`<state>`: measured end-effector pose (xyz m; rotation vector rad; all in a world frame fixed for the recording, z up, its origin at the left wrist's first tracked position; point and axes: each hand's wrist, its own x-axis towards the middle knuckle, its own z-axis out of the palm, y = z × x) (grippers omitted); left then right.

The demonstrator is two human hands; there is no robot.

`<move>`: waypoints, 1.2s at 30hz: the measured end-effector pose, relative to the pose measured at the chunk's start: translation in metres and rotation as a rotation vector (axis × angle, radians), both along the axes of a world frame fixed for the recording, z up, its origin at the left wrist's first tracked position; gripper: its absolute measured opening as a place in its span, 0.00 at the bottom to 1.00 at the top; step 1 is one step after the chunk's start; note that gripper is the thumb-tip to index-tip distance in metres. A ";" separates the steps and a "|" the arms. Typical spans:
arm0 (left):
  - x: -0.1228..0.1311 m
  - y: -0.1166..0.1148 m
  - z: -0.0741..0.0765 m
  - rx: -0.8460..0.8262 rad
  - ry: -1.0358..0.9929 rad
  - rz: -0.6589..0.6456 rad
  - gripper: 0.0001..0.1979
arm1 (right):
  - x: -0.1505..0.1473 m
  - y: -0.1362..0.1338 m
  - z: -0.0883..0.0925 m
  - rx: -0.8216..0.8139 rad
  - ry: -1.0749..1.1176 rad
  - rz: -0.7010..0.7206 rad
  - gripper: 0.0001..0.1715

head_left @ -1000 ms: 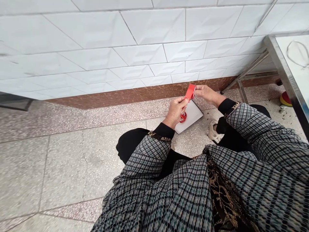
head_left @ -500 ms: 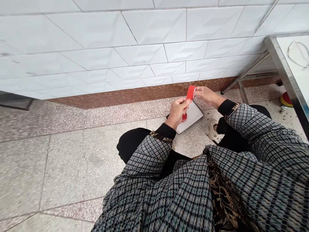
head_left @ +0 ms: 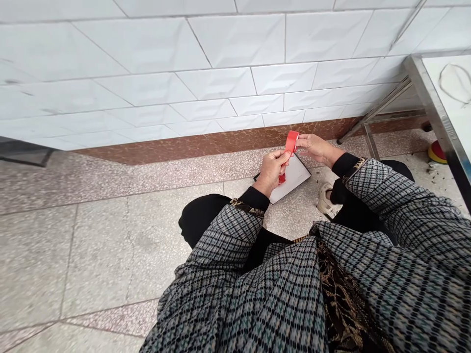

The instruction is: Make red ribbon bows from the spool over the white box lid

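Far left, a dark-framed object [head_left: 25, 153] on the floor against the white tiled wall [head_left: 235, 44], well apart from my work. My left hand [head_left: 270, 169]: thumb and forefinger pinched together on the lower end of a glossy red, ribbon-like strip [head_left: 292, 140]; the other fingers curl under, details hidden. Just below that hand, a second bit of red material [head_left: 281, 178], partly covered; cannot tell whether it joins the strip. Beneath, on the speckled stone floor [head_left: 103, 250], a flat white rectangular board or tray with a dark edge [head_left: 293, 179]. The strip is held up above it, between my two hands, curved, a pale sliver showing near its right side. My right hand [head_left: 314, 147]: fingers nearly closed, tips on the strip's upper right edge. Step in hand, as I judge it: handling the strip at both ends. Next move calls for a steady left pinch and careful right fingertips, since the strip looks thin and floppy. Farther right, a metal-framed desk [head_left: 434, 103]; below it, a red-and-yellow rounded object [head_left: 437, 153].
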<state>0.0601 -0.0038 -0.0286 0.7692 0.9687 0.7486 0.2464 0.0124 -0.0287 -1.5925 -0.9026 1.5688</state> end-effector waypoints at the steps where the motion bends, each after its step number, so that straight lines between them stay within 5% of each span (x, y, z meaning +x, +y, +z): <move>1: 0.000 0.000 0.000 -0.003 -0.013 -0.003 0.15 | -0.001 -0.001 0.001 -0.012 0.017 0.005 0.08; 9: 0.002 -0.002 -0.005 -0.041 0.012 -0.025 0.16 | -0.002 -0.004 0.005 -0.088 0.205 0.019 0.11; 16: 0.002 -0.004 -0.010 0.060 0.133 0.094 0.11 | -0.006 -0.003 0.009 -0.225 0.252 -0.018 0.07; 22: -0.005 0.002 -0.015 0.160 0.057 0.051 0.26 | -0.012 -0.001 0.008 -0.288 0.387 0.024 0.12; 36: -0.014 0.011 -0.013 0.091 0.026 -0.004 0.36 | -0.013 0.005 0.010 -0.334 0.406 0.034 0.09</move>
